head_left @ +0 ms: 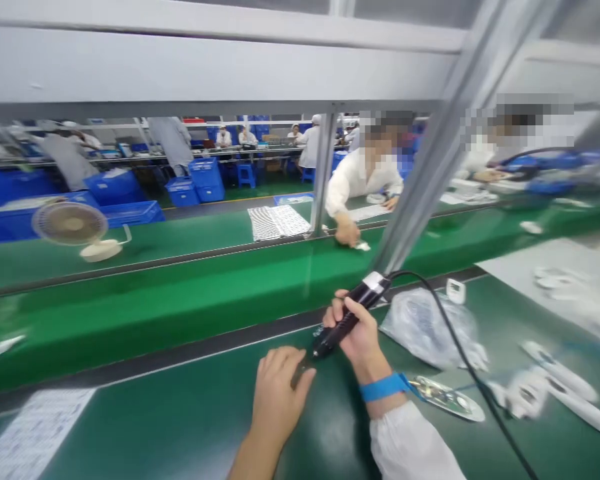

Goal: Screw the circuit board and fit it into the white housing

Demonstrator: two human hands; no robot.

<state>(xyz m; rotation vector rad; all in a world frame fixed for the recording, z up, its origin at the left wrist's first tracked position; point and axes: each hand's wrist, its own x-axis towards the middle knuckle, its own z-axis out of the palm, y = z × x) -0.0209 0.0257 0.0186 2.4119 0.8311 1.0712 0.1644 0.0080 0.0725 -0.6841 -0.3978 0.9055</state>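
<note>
**Electric screwdriver in R hand, tip at L hand**

R hand (357, 333) closed round 1 black electric screwdriver (353, 317), tip pointing down-left. Pale band near driver's top end, no readable text. 1 blue wrist strap (383, 387) on R wrist, white sleeve (405, 443) just above. L hand (280, 393) right at driver tip, fingers (285, 360) curled over 1 small dark part (300, 373); grip on it can't be told. 1 black cord (473, 377) from driver across green bench mat (155, 427).

On mat, R side: 1 clear plastic bag (425, 330), 1 small white square unit (455, 291), 1 round-ended metal plate (447, 398), approx 3 white plastic parts (560, 370). Lower L: 1 printed paper sheet (35, 433), print too blurred to read.

Past green conveyor (155, 320): co-worker's hand (347, 230) on far bench near 2 striped sheets (279, 222), 1 desk fan (70, 223), many blue crates (206, 179), 2 blue stools (246, 175).
</note>
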